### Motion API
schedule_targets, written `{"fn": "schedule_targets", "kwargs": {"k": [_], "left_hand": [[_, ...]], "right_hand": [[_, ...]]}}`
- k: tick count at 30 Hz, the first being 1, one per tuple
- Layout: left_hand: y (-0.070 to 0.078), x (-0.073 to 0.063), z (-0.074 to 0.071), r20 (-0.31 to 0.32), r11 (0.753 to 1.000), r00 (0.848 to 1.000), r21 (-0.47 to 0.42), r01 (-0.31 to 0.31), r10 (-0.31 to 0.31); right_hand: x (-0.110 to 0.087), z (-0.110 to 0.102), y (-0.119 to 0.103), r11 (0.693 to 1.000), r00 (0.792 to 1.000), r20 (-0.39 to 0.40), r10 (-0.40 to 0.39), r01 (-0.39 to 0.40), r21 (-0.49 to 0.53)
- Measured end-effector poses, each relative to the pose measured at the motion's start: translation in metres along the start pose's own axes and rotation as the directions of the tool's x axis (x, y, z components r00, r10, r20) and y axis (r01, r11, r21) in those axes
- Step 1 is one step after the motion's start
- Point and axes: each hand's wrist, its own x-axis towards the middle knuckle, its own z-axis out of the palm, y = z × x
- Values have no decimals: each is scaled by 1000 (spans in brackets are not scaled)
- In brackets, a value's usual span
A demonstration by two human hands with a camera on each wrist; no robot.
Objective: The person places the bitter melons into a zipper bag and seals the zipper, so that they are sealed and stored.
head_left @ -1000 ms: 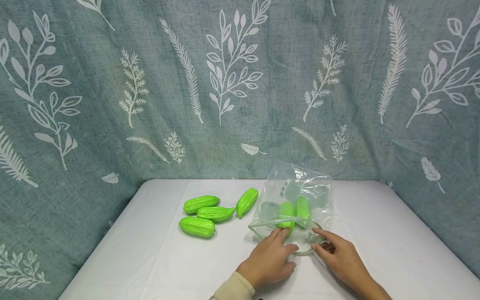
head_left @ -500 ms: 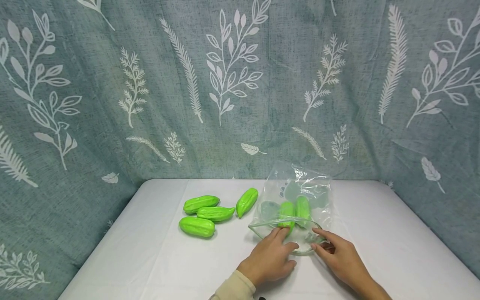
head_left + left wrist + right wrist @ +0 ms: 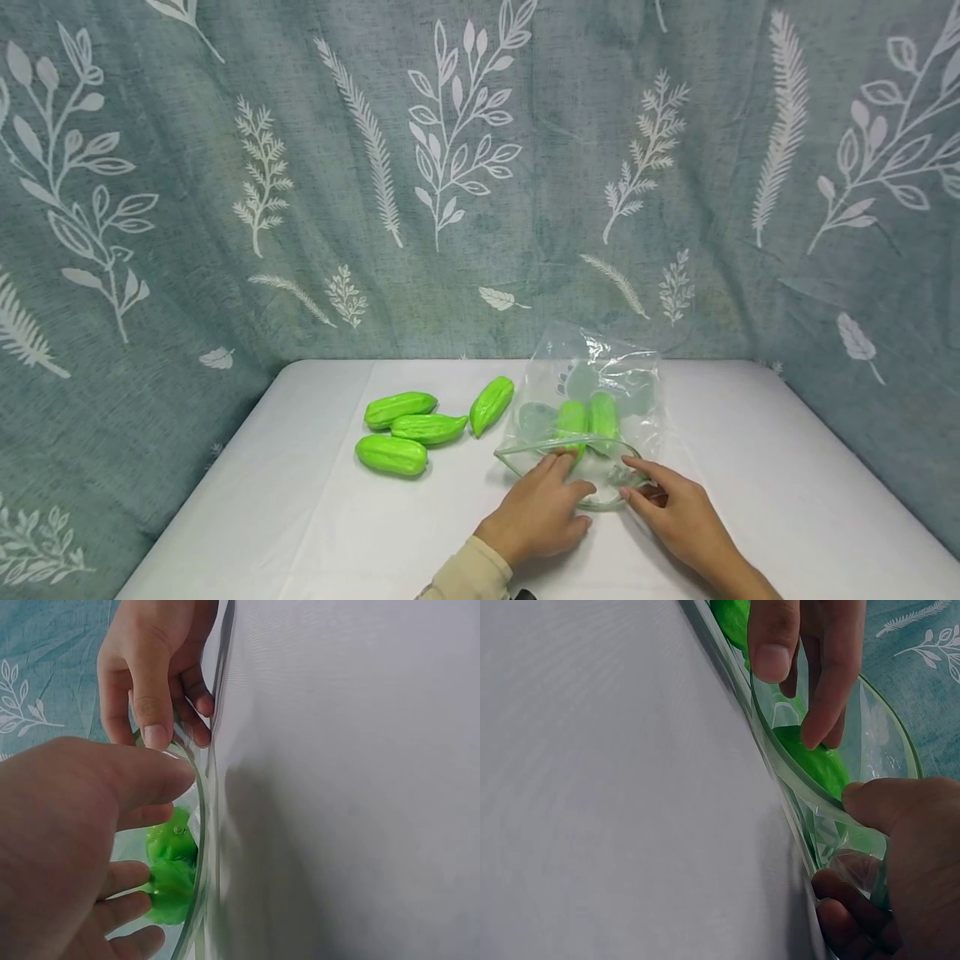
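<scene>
A clear zip-top plastic bag (image 3: 588, 379) with a pale print lies on the table, its mouth spread toward me. Inside are two bright green, ridged, elongated vegetable-like pieces, a left one (image 3: 572, 418) and a right one (image 3: 603, 417). My left hand (image 3: 536, 512) reaches into the mouth; its loosely extended fingers (image 3: 127, 907) are at the near end of the left piece. Whether they press on it is hard to tell. With thumb and fingers, my right hand (image 3: 678, 512) pinches the bag's rim (image 3: 802, 769) at the right side.
Left of the bag, several similar green pieces lie on the white-covered table (image 3: 315, 517): a single one (image 3: 492, 406) near the bag and a cluster (image 3: 429, 428) further left. A patterned teal curtain (image 3: 450, 167) hangs behind and along both sides.
The head view has shifted very slightly. Both hands, the bag and the green pieces otherwise keep their places.
</scene>
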Motion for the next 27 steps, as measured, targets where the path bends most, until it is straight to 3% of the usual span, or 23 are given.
{"fn": "schedule_targets", "kwargs": {"k": [15,22,27], "left_hand": [[0,1,1,-29,1000,1000,7,1,-1],[2,-5,-4,-20,999,1000,-35,6,-7],[0,-11,-10,-121,997,992,-68,-41,32]], "right_hand": [[0,2,0,1000,1000,1,4,-4,-17],[1,2,-1,1000,1000,1,-11,11,-4],[0,2,0,1000,1000,6,-10,10,-21]]}}
